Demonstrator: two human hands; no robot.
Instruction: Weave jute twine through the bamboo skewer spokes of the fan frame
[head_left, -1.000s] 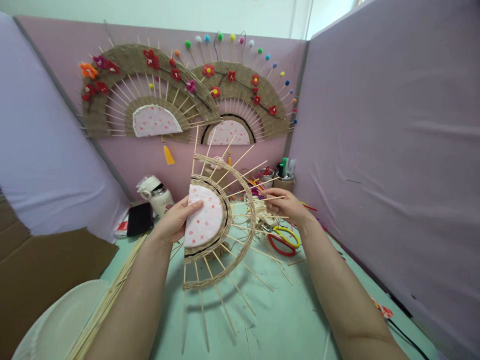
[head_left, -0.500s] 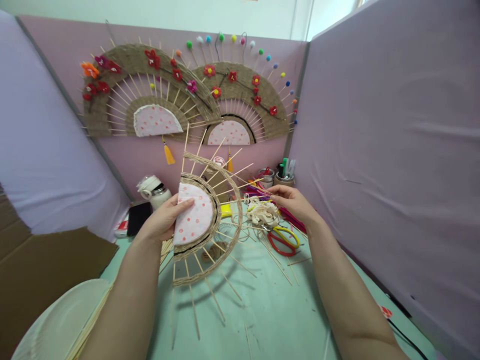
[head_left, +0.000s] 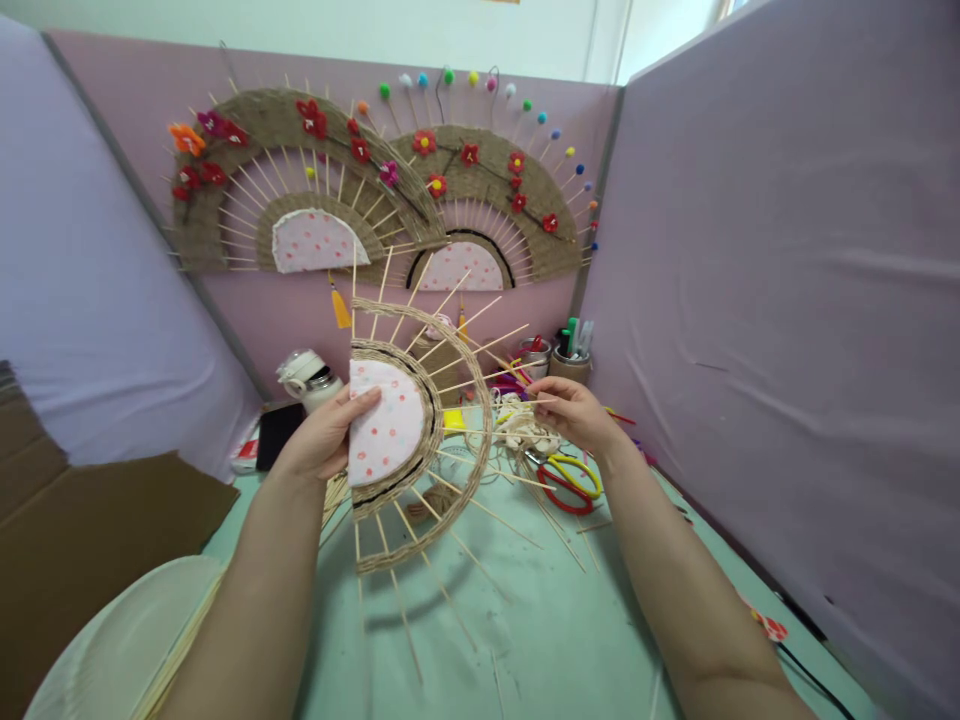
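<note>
The pale green worktop [head_left: 570, 620] spreads from four to eight o'clock below us. Over it, just toward seven o'clock from the middle of our view, we hold up the half-round fan [head_left: 435, 415], its flat edge facing nine and its sticks fanning toward three. Our left hand [head_left: 326, 430] is closed on that flat edge, thumb across the front. Our right hand [head_left: 568, 408], at the fan's three o'clock, narrows to a fingertip pinch on a thin strand [head_left: 502, 366] leading toward ten o'clock. Beneath that hand lie red-and-yellow scissors [head_left: 553, 466].
</note>
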